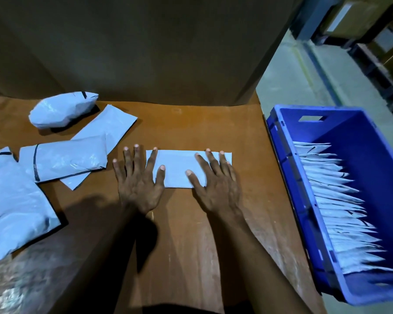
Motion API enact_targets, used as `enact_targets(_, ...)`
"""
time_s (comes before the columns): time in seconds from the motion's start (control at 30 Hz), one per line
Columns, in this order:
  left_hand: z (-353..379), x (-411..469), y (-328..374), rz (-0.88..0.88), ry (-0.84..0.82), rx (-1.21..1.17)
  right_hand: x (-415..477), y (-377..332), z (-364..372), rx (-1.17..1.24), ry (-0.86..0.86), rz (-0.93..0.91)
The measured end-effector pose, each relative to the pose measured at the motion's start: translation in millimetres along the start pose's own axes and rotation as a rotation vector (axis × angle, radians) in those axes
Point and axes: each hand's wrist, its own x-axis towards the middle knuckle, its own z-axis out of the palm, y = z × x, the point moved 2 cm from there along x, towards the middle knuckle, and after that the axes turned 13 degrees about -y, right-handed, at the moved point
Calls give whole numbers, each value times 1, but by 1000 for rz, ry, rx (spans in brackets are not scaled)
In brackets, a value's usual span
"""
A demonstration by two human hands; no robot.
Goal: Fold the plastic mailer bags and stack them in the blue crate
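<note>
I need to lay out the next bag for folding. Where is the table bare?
Bare table lies between the folded mailer and the cardboard wall behind it, in the strip from the right hand to the blue crate, and near the edge between the forearms. The left side is crowded with loose mailer bags.

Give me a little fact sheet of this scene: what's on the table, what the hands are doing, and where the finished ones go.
In progress: folded mailer bag, lying flat on the wooden table
Hands: left hand presses the bag's left end, right hand its right part; both flat, fingers spread
Waiting: loose mailer bags at the table's left
Finished: row of folded bags inside the blue crate, right of the table
</note>
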Motion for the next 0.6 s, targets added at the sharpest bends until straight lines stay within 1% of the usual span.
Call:
enact_targets(0.1, -3, 0, 2, -11, -31, 2, -5, 9, -6, -63, 15, 99)
enact_targets(0.2, -14, 5, 9, -69, -149, -27, -6, 0, -12, -86, 77, 176)
enact_targets(0.23, -19, 10, 14, -62, -182, -15, -2, -6, -14, -94, 126, 164)
enact_targets(0.3, -29, 17, 31, 57, -225, 16, 14, -21, -15, -84, 173, 50)
enact_targets(0.37, -32, 19, 51, 193, -263, -42, 31, -32, -11, -54, 76, -105)
enact_targets(0.4, -30, 17, 57, 223, -291, -85, 36, -35, -7, -35, 13, -142)
enact_targets(0.47, -21, 11, 57, 232, -319, -91, 37, -31, -1, -11, -50, -149)
enact_targets(0.53, -10, 7, 47, 217, -330, -81, 31, -19, 0, -44, -45, -134)
enact_targets(0.6, -7, 8, 38, 207, -330, -145, 26, -6, -1, -68, -52, -119)
